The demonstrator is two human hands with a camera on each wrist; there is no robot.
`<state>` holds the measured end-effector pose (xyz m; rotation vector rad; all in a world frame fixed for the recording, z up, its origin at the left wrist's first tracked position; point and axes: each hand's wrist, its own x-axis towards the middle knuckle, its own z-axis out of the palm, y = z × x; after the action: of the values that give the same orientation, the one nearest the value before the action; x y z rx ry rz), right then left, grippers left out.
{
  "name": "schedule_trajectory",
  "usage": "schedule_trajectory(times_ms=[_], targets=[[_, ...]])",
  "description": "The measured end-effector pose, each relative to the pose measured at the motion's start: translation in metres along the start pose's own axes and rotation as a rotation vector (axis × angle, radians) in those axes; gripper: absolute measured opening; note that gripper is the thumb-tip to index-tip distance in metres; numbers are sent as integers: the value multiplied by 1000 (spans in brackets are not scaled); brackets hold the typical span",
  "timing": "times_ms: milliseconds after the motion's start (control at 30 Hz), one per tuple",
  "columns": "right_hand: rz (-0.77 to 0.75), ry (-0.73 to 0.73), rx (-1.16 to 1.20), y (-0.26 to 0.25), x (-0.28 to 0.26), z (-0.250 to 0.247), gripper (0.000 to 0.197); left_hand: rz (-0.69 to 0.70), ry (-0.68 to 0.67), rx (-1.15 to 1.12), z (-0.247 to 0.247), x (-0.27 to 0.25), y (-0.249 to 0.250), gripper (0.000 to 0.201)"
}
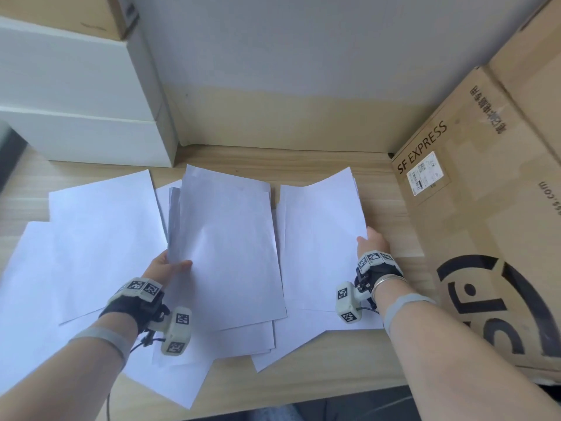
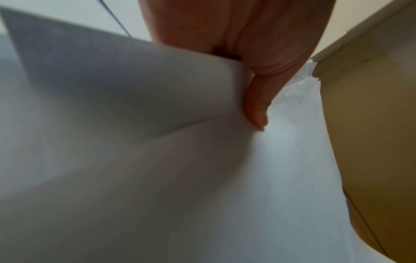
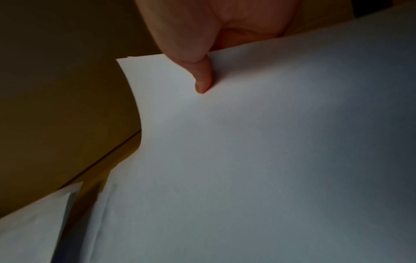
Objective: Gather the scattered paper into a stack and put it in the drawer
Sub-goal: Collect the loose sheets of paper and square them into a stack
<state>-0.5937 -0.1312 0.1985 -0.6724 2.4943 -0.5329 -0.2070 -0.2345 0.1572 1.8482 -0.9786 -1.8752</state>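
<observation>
A bundle of white sheets (image 1: 224, 238) is held raised over the middle of the bench (image 1: 318, 387) by the left hand (image 1: 165, 265), its grip clamped on the bundle's left edge with the thumb (image 2: 256, 110) laid on top and the fingers hidden beneath. A second bundle (image 1: 321, 238) is pinched at its right edge by the right hand (image 1: 373, 241), the thumb (image 3: 202, 78) pressed on the upper face. More loose sheets (image 1: 91, 244) are spread flat on the bench to the left and under both bundles, overlapping one another. A large cardboard box (image 1: 473, 208) is seen just beside the right hand, and stacked white boxes (image 1: 76, 95) at the far left. The drawer cannot be made out.
</observation>
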Motion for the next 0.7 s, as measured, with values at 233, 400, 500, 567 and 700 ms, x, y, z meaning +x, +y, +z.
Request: schedule_trajectory(times_ms=[233,400,500,567,700], targets=[[25,125,85,12,12,-22,25,-2,8,44,9,5,-1,26],[11,62,83,7,10,-30,26,5,33,69,13,5,-3,24],[-9,10,57,6,6,-25,27,17,36,77,15,5,-4,24],[4,3,48,6,3,-21,29,22,24,81,14,6,-6,27],[13,-14,47,4,-2,-17,28,25,2,93,19,6,-4,29]])
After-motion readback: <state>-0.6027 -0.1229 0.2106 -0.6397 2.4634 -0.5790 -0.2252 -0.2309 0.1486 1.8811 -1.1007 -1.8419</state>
